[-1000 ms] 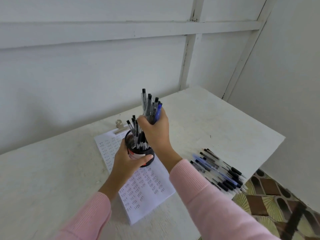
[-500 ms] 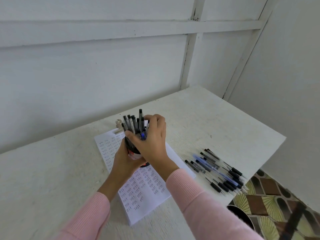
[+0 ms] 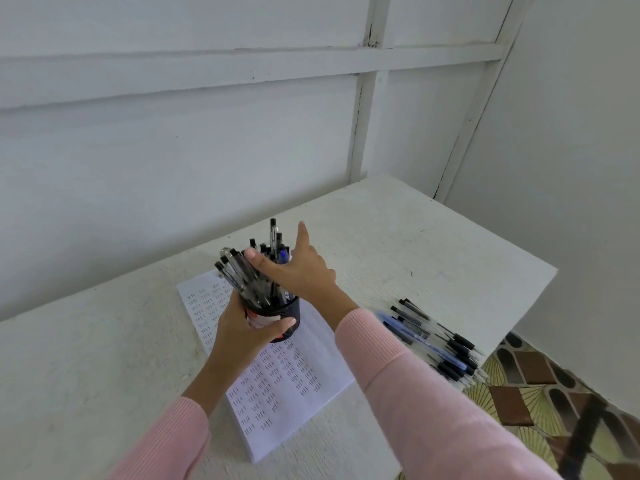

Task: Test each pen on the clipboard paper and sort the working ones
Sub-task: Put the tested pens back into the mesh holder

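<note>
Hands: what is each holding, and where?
Left hand grips the cup round its side; right hand, fingers straight, holds nothing.

Pink sleeves [image 3: 408, 368], black mesh cup [image 3: 289, 315]

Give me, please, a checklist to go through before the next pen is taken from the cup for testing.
1. Grip on the cup: the left hand holds the cup round its side. Ok.
2. Picking hand free: the right hand is over the cup with straight fingers and holds nothing. Ok.
3. Pens reachable: the pens in the cup stick out above its rim. Ok.
4. Room to write: the paper has a bare strip at its right side. Ok.
5. Cup resting on the paper or lifted: cannot tell.
6. The loose pens lie at the edge of the table and might roll off. Not ok.
</note>
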